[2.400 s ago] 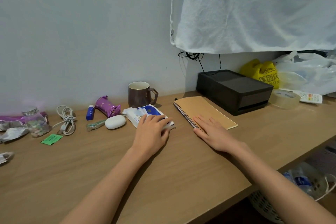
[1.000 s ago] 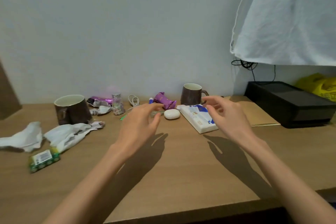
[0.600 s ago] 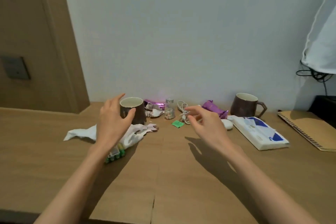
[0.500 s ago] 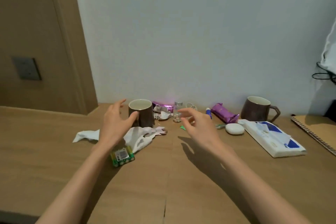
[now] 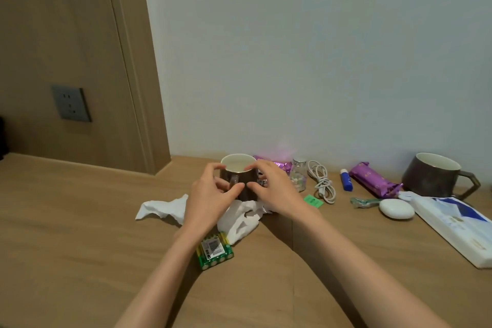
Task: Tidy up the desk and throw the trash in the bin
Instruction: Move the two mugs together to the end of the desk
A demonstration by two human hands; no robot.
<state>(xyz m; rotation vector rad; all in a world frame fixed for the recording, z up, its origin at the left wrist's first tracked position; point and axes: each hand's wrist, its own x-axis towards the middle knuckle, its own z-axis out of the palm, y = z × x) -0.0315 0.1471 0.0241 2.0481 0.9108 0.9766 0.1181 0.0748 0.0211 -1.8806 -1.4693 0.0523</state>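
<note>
Both the left hand (image 5: pixel 213 196) and the right hand (image 5: pixel 271 189) are closing around the brown mug (image 5: pixel 238 176), which could be tipping onto the crumpled tissues (image 5: pixel 239 218) if lifted carelessly.

Brown mug (image 5: pixel 246 181) with cream inside, green batteries (image 5: pixel 214 250), purple wrapper (image 5: pixel 374 180)

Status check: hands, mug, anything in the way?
Both hands, left hand and right hand, closed around the brown mug. Mug upright on desk. Crumpled tissues directly in front.
</note>
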